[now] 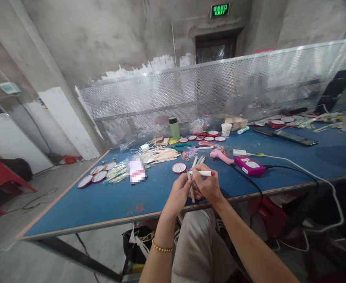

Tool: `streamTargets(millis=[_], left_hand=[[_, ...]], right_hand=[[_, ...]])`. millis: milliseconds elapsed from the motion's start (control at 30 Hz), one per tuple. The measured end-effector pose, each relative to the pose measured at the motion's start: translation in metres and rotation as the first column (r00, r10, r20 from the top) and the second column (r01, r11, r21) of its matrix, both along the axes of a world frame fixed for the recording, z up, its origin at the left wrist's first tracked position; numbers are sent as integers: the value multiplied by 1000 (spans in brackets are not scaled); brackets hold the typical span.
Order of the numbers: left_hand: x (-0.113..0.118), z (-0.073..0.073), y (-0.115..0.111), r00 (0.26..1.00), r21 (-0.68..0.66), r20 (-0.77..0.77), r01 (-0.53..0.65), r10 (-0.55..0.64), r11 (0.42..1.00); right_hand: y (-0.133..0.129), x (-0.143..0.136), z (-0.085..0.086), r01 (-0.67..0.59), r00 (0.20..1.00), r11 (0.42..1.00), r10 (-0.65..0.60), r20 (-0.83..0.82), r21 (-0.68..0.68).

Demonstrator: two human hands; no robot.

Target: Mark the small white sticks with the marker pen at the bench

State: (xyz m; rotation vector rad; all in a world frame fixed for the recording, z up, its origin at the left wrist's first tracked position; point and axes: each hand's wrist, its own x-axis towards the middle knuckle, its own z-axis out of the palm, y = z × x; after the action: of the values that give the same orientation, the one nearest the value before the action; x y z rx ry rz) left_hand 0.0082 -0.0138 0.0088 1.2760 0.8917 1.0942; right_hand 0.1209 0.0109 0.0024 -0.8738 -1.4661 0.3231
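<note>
My left hand (180, 188) is closed on a flat wooden craft stick (192, 194), held upright near the table's front edge. In my right hand (207, 184) is a white marker pen (202, 173) with a red end, its tip pointing left at the top of the stick. I cannot tell whether the tip touches the wood. Just behind my hands lie a round red-rimmed disc (179, 168) and several white pens (201, 160). A pink glue gun (221, 156) rests to the right of them.
Loose wooden sticks (164, 154) and decorated sticks lie on the blue table (102, 208). A green bottle (174, 128), paper cup (226, 129) and red-rimmed discs stand before a perforated metal screen (149, 94). At right are a magenta box (250, 165) with cables and a phone (295, 137).
</note>
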Motion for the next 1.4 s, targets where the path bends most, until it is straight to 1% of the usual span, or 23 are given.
streamTargets(millis=[233, 533, 767, 1000, 1400], left_hand=[[0, -2, 1, 1000, 3, 10, 6, -6, 1000], [-1, 0, 0, 1000, -8, 13, 3, -3, 1000], [-1, -3, 2, 1000, 3, 1, 1, -1, 1000], [-1, -4, 3, 1000, -2, 21, 10, -10, 1000], [-1, -5, 3, 1000, 10, 5, 4, -4, 1000]], right_hand=[[-2, 1, 3, 40, 999, 999, -40, 5, 6], [-2, 1, 2, 36, 999, 999, -36, 20, 14], [0, 1, 1, 20, 1000, 1000, -20, 6, -1], [-3, 1, 2, 39, 999, 999, -39, -2, -7], [-2, 0, 2, 29, 1000, 1000, -29, 5, 7]])
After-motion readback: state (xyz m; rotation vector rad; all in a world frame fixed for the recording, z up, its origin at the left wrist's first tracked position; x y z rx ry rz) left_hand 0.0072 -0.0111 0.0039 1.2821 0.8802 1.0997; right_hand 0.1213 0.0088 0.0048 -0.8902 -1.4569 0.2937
